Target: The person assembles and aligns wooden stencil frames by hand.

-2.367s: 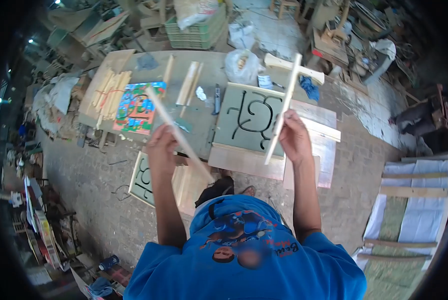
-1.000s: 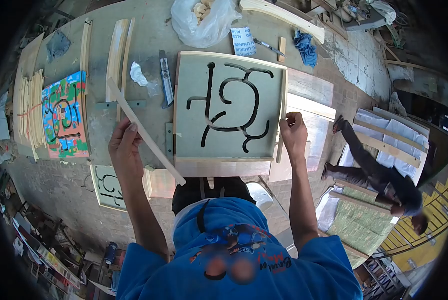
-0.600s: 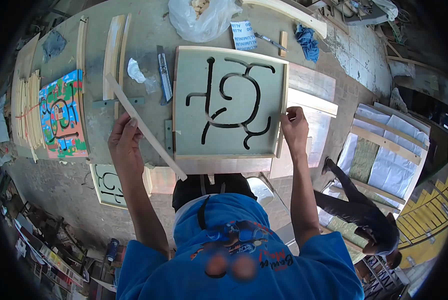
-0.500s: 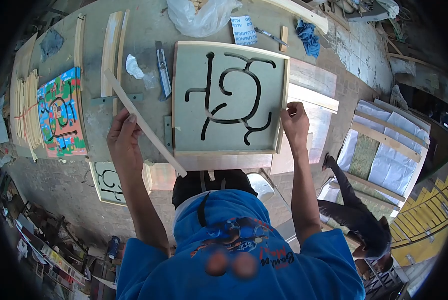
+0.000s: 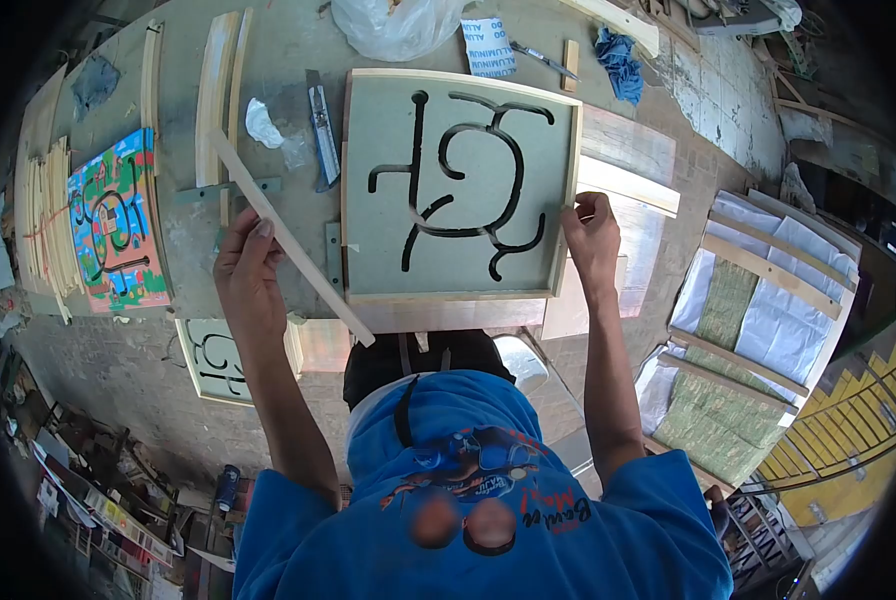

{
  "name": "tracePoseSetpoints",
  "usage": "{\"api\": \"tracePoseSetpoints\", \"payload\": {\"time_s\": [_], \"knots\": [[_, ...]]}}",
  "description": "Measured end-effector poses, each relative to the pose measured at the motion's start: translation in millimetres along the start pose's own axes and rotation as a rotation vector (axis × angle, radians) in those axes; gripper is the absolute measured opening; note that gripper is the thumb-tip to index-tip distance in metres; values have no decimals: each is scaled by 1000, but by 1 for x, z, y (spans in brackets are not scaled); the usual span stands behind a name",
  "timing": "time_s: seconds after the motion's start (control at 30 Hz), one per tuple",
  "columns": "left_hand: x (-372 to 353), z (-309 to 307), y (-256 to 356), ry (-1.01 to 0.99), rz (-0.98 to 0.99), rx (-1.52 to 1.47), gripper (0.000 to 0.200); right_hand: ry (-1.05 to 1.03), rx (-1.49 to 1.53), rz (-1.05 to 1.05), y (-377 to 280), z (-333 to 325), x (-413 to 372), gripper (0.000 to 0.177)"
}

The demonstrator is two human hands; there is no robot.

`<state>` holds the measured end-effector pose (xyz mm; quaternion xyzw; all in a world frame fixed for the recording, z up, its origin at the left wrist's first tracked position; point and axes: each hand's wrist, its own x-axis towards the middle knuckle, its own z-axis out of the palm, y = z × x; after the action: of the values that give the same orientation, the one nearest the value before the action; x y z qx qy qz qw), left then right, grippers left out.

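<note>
Wooden strip (image 5: 288, 240) slants from ten to four o'clock above the counter (image 5: 288, 55), clenched in the left hand (image 5: 248, 275), apparently to stay clear of the work; at its three o'clock lies the grooved board (image 5: 458, 180); the right hand (image 5: 593, 240) pinches the edge trim (image 5: 571, 170) against the board's side, seemingly seating it.

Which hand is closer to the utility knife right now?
Left. The left hand, gripping a wooden strip, is just below the utility knife; the right hand is across the panel, at its right edge.
</note>
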<state>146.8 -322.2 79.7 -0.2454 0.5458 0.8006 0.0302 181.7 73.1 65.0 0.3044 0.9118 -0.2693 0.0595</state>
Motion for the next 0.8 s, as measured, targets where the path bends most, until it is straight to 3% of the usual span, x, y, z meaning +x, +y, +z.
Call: {"api": "tracePoseSetpoints", "payload": {"time_s": [0.17, 0.47, 0.8], "knots": [[0, 5, -1, 0, -13, -3, 26, 32, 30, 41, 8, -9, -17, 36], [-1, 3, -8, -32, -12, -8, 24, -125, 33, 58, 48, -18, -78, 27], [-3, 6, -14, -4, -45, -16, 26, -153, 60, 50, 53, -11, -83, 24]]}}
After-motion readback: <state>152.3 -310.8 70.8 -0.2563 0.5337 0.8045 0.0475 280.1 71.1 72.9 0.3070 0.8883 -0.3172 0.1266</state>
